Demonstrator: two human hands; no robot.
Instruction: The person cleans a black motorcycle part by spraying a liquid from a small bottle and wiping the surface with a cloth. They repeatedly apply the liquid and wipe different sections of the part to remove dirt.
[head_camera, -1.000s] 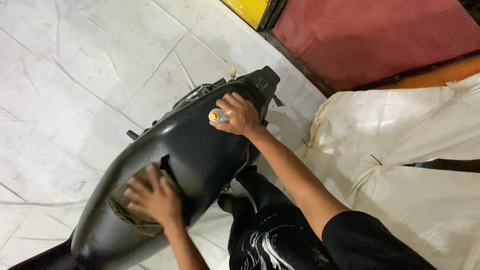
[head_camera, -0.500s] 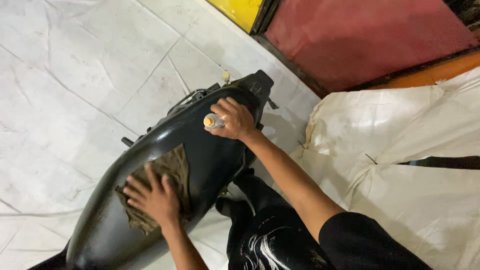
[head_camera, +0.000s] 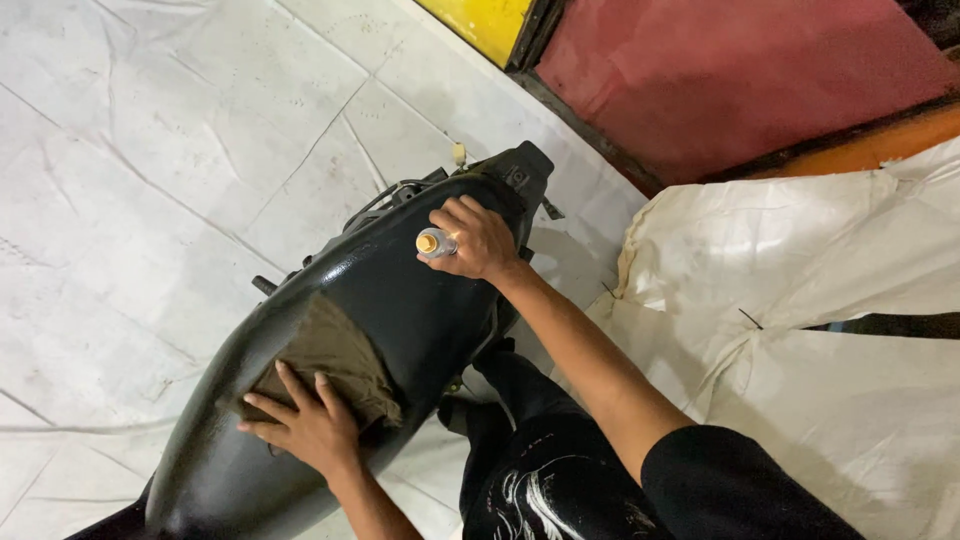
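White tiled floor (head_camera: 150, 150) is filling most of the view, its tiles crossed by thin crack lines. A large white sheet (head_camera: 800, 300) is lying crumpled to the right, and beyond it a red mat (head_camera: 740, 70) is sitting beside a yellow panel (head_camera: 485, 20).

A long glossy black motorcycle body panel (head_camera: 400, 300) is lying across the floor, running from lower left to upper centre, with cables and a small pale connector showing at its far end. The person is crouching just beside it, black printed trousers (head_camera: 540, 480) and a black sleeve showing at the bottom.

An olive-brown rag (head_camera: 335, 350) is lying spread on the panel's curved top, about midway along.

Left hand (head_camera: 305, 430) is pressing flat on the near edge of the rag, fingers spread wide, gripping nothing.

Right hand (head_camera: 480, 240) is resting on the panel's far end, fingers curled closed around a small bottle (head_camera: 436, 243) with an orange cap, the cap pointing left, just above the panel surface.
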